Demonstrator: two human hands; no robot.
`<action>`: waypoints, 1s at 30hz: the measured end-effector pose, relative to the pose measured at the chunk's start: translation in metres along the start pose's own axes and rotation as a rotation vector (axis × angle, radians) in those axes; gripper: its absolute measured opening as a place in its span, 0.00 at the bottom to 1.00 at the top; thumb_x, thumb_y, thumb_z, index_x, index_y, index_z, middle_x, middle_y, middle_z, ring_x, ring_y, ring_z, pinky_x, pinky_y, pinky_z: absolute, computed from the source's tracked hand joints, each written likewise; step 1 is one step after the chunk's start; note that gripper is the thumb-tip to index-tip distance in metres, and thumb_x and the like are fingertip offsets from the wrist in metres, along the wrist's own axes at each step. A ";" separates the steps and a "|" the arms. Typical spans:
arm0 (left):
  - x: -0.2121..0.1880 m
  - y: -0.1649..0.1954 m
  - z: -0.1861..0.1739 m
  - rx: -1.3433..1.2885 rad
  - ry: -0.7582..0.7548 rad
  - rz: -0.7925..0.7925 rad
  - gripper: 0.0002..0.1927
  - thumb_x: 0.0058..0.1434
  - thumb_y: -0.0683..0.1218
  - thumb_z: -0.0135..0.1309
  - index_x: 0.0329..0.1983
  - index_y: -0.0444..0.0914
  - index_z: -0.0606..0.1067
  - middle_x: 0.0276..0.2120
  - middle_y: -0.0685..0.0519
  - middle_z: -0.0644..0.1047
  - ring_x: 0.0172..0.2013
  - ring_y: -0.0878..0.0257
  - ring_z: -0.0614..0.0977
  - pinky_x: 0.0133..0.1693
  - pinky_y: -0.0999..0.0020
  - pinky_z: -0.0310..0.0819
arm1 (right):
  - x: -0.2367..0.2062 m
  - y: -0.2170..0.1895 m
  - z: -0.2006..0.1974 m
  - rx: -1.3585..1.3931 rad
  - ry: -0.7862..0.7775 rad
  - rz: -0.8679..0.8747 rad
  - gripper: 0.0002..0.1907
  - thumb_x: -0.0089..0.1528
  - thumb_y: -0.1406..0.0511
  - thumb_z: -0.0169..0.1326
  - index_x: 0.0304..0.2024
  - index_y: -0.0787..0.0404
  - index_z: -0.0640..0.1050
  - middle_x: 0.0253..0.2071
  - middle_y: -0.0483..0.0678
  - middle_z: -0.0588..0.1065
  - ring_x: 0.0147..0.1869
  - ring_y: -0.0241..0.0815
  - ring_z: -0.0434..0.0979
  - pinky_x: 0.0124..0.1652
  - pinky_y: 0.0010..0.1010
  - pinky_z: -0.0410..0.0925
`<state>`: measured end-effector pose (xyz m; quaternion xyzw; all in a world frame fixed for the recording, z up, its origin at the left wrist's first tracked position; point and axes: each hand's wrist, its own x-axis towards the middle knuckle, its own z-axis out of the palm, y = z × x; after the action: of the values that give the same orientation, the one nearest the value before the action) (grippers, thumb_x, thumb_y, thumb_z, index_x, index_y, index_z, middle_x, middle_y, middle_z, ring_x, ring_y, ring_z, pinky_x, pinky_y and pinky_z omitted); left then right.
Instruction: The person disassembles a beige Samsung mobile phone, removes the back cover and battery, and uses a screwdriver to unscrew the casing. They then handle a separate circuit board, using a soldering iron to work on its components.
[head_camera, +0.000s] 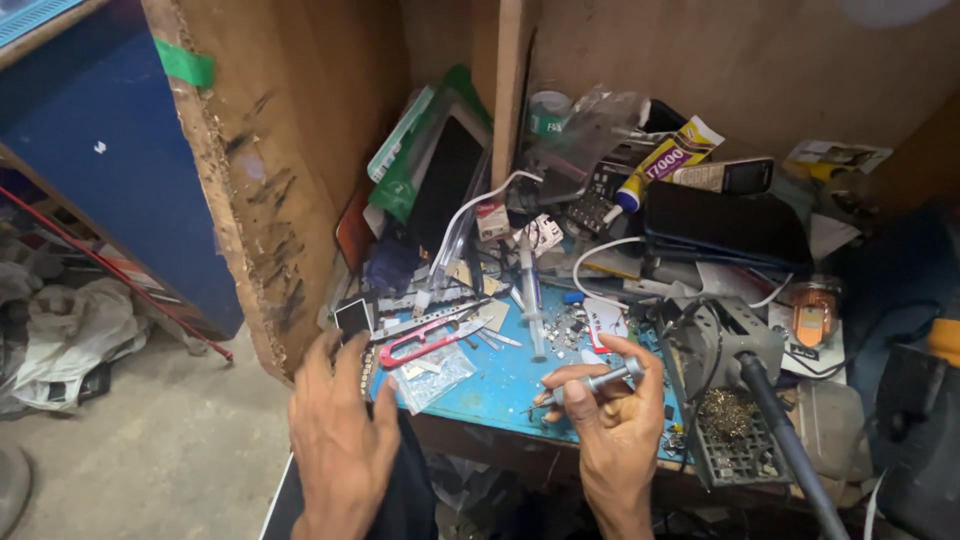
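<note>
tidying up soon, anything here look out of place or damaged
The wooden panel on the left has a chipped, worn edge. The blue mat is buried in loose parts, with a syringe and red snips lying among them.

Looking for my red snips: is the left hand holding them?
No, the red snips lie on the blue mat beside the left hand.
</note>
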<state>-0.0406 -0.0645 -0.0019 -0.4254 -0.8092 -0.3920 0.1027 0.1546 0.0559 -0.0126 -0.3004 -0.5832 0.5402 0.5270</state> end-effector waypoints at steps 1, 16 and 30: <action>0.002 -0.003 -0.001 -0.003 -0.005 -0.002 0.27 0.53 0.40 0.59 0.58 0.33 0.72 0.56 0.37 0.71 0.56 0.39 0.72 0.55 0.49 0.65 | 0.000 0.000 0.000 0.000 -0.004 -0.008 0.27 0.63 0.65 0.56 0.61 0.67 0.63 0.35 0.58 0.81 0.36 0.44 0.84 0.34 0.30 0.77; 0.040 0.000 -0.007 0.221 -0.243 -0.031 0.34 0.54 0.45 0.60 0.66 0.43 0.69 0.55 0.39 0.70 0.46 0.42 0.76 0.41 0.45 0.74 | 0.000 0.001 0.000 -0.038 -0.044 -0.019 0.27 0.64 0.65 0.56 0.62 0.67 0.63 0.36 0.57 0.82 0.36 0.41 0.83 0.34 0.29 0.77; 0.055 -0.020 -0.012 0.197 -0.289 0.077 0.28 0.51 0.36 0.56 0.57 0.38 0.67 0.50 0.40 0.74 0.42 0.36 0.79 0.37 0.40 0.73 | 0.000 0.006 -0.003 0.026 -0.098 -0.027 0.29 0.64 0.64 0.57 0.63 0.68 0.62 0.36 0.57 0.81 0.36 0.42 0.83 0.35 0.29 0.77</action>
<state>-0.0925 -0.0463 0.0228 -0.4960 -0.8331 -0.2414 0.0414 0.1560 0.0580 -0.0188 -0.2588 -0.6052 0.5547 0.5090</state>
